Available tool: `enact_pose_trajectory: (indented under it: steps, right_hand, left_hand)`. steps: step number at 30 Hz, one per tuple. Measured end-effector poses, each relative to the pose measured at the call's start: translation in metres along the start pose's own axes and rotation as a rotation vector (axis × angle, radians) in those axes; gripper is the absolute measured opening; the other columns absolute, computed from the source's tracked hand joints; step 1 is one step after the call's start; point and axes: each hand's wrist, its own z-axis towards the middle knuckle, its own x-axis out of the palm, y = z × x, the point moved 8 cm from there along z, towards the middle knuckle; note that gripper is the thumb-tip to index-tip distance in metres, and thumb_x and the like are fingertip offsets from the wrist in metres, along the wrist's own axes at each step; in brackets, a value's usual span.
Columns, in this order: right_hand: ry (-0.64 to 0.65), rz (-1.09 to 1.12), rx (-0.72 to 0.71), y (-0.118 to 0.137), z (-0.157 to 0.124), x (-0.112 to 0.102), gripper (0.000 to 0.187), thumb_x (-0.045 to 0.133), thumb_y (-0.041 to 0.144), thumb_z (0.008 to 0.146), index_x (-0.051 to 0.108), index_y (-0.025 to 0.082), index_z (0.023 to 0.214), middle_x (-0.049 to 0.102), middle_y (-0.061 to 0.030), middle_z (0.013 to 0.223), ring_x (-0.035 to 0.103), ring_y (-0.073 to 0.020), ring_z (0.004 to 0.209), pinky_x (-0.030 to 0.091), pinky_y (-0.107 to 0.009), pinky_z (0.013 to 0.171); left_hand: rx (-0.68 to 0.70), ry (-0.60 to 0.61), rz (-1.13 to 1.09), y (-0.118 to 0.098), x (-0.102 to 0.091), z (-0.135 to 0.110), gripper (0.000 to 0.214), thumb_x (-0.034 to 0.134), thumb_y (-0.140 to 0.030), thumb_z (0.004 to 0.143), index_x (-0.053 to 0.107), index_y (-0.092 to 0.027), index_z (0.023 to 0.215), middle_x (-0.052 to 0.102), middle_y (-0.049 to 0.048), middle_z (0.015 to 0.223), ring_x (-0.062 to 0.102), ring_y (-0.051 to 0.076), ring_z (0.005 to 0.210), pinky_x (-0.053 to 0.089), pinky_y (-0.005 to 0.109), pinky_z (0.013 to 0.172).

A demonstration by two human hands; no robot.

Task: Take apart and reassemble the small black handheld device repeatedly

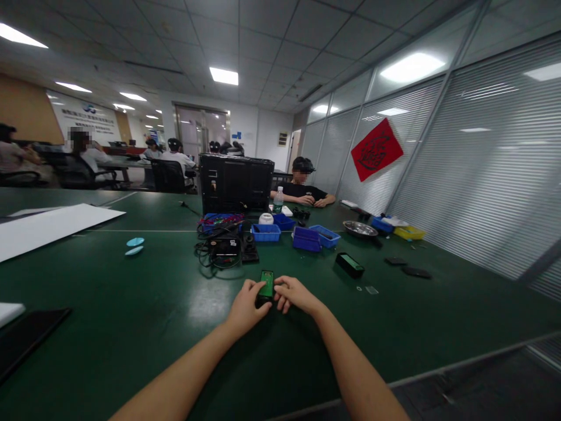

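A small dark phone-like device with a green face (266, 286) lies on the green table (131, 316) in front of me. My left hand (245, 307) curls around its left side and near end, fingers closed on it. On the device's right side, the fingers of my right hand (294, 294) are bent and pressed against it. Both forearms reach in from the bottom of the view.
Beyond my hands lie a tangle of cables with black boxes (223, 248), blue bins (265, 233), a black case (235, 183), a metal bowl (360, 228) and a second dark device (349, 264). A person sits across the table (302, 187). White sheet (48, 225) at left.
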Motion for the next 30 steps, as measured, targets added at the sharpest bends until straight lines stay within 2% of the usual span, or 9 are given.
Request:
enact_pose_trajectory:
  steps: [3, 7, 11, 13, 17, 20, 23, 26, 30]
  right_hand:
    - [-0.017, -0.012, -0.006, -0.001, 0.002, 0.000, 0.030, 0.049, 0.030, 0.079, 0.042, 0.014, 0.104, 0.057, 0.0001, 0.067, 0.058, -0.0119, 0.047, 0.047, -0.022, 0.037]
    - [-0.093, -0.048, -0.036, -0.003, 0.006, 0.000, 0.033, 0.047, 0.036, 0.080, 0.046, 0.014, 0.105, 0.055, 0.0002, 0.067, 0.056, -0.0097, 0.048, 0.044, -0.018, 0.036]
    - [-0.207, -0.211, -0.071, 0.001, 0.008, 0.001, 0.041, 0.049, 0.039, 0.078, 0.048, 0.014, 0.110, 0.050, 0.0034, 0.061, 0.047, -0.0067, 0.042, 0.037, -0.017, 0.034]
    - [-0.317, -0.318, -0.087, 0.006, 0.007, -0.004, 0.039, 0.052, 0.036, 0.076, 0.051, 0.015, 0.108, 0.049, 0.0034, 0.062, 0.045, -0.0066, 0.044, 0.037, -0.018, 0.039]
    - [-0.550, -0.509, -0.122, 0.018, -0.002, -0.014, 0.033, 0.057, 0.030, 0.071, 0.058, 0.017, 0.102, 0.049, 0.0017, 0.068, 0.048, -0.0100, 0.060, 0.042, -0.022, 0.059]
    - [-0.641, -0.576, -0.138, 0.024, -0.008, -0.016, 0.036, 0.058, 0.028, 0.067, 0.058, 0.020, 0.102, 0.049, -0.0014, 0.082, 0.051, -0.0126, 0.072, 0.042, -0.024, 0.069]
    - [-0.698, -0.665, -0.124, 0.028, -0.014, -0.015, 0.039, 0.058, 0.026, 0.066, 0.056, 0.022, 0.105, 0.047, -0.0038, 0.095, 0.053, -0.0144, 0.083, 0.041, -0.024, 0.074]
    - [-0.715, -0.815, -0.061, 0.030, -0.017, -0.014, 0.047, 0.056, 0.029, 0.067, 0.049, 0.024, 0.114, 0.047, -0.0059, 0.104, 0.051, -0.0180, 0.094, 0.040, -0.026, 0.077]
    - [-0.661, -0.976, 0.059, 0.026, -0.016, -0.015, 0.059, 0.056, 0.035, 0.067, 0.042, 0.016, 0.121, 0.051, -0.0108, 0.107, 0.047, -0.0248, 0.102, 0.039, -0.032, 0.080]
  left_hand:
    - [-0.052, -0.008, -0.039, 0.006, -0.001, 0.002, 0.041, 0.054, -0.031, 0.071, 0.052, -0.019, 0.110, 0.049, 0.0021, 0.089, 0.051, 0.010, 0.063, 0.046, 0.025, 0.066]
    - [-0.097, -0.006, -0.104, 0.011, 0.000, 0.004, 0.041, 0.054, -0.032, 0.071, 0.052, -0.017, 0.110, 0.049, 0.0012, 0.084, 0.051, 0.008, 0.059, 0.046, 0.025, 0.065]
    - [-0.114, 0.061, -0.171, 0.015, 0.009, 0.004, 0.047, 0.052, -0.025, 0.071, 0.048, -0.019, 0.117, 0.051, 0.0022, 0.090, 0.051, 0.007, 0.058, 0.046, 0.023, 0.063]
    - [-0.107, 0.099, -0.165, 0.017, 0.013, 0.004, 0.052, 0.051, -0.023, 0.070, 0.044, -0.021, 0.122, 0.052, 0.0029, 0.095, 0.050, 0.006, 0.056, 0.046, 0.023, 0.063]
    - [-0.023, 0.145, -0.103, 0.012, 0.016, 0.003, 0.059, 0.054, -0.024, 0.069, 0.040, -0.022, 0.126, 0.053, 0.0051, 0.109, 0.056, 0.012, 0.081, 0.045, 0.026, 0.076]
    - [0.057, 0.175, -0.035, 0.003, 0.017, 0.000, 0.062, 0.057, -0.026, 0.068, 0.039, -0.022, 0.127, 0.054, 0.0057, 0.114, 0.051, 0.018, 0.100, 0.038, 0.031, 0.090]
    - [0.078, 0.167, 0.000, -0.001, 0.016, 0.000, 0.054, 0.056, -0.026, 0.069, 0.046, -0.021, 0.122, 0.056, 0.0059, 0.113, 0.049, 0.020, 0.104, 0.036, 0.033, 0.093]
    - [0.032, 0.120, -0.015, 0.001, 0.011, 0.002, 0.040, 0.052, -0.022, 0.071, 0.055, -0.021, 0.110, 0.059, 0.0051, 0.106, 0.052, 0.018, 0.099, 0.038, 0.031, 0.090]
    - [-0.071, 0.083, -0.088, 0.009, 0.005, 0.005, 0.031, 0.049, -0.019, 0.071, 0.059, -0.021, 0.100, 0.060, 0.0040, 0.098, 0.055, 0.016, 0.088, 0.045, 0.027, 0.077]
